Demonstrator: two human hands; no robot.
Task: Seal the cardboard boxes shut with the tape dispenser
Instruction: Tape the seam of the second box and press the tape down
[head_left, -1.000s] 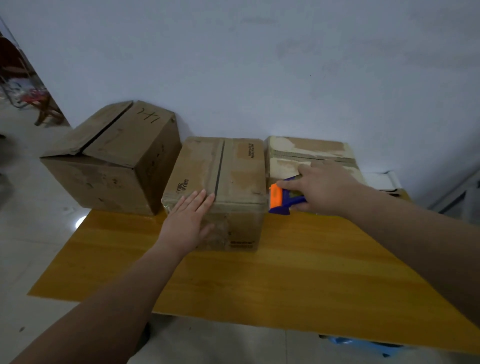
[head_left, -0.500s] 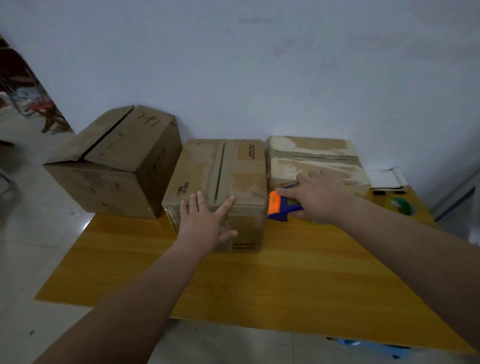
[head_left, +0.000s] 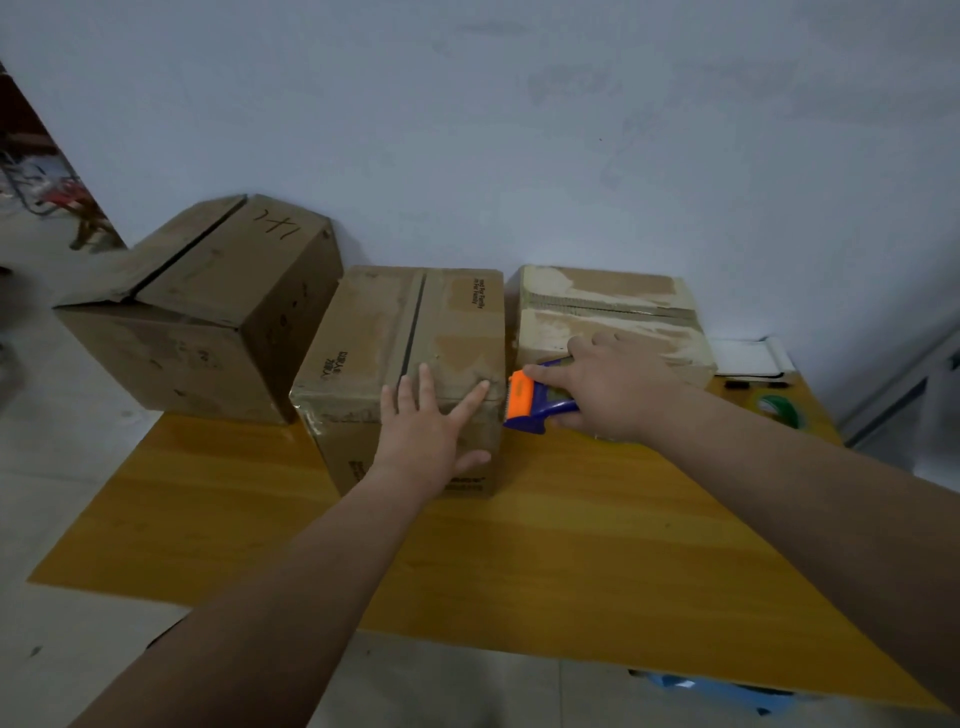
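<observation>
1. The left hand (head_left: 431, 436) has slid rightward along the middle brown cardboard box (head_left: 363, 332). It now presses flat, fingers spread, across the near end of the box's untaped seam.
2. The right hand (head_left: 613, 389) grips the orange-and-blue plastic tape dispenser (head_left: 530, 402), now just beside that box's near right corner.
3. With the box steadied, taping this seam looks imminent.

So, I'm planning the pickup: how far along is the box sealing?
Done, it seems: the right box carries a tape strip across its top. In hand: the left hand lies flat on the middle box, whose seam shows dark and untaped; the right hand holds the tape dispenser at its near right corner. Left: that box and the left box, whose flaps gape.
</observation>
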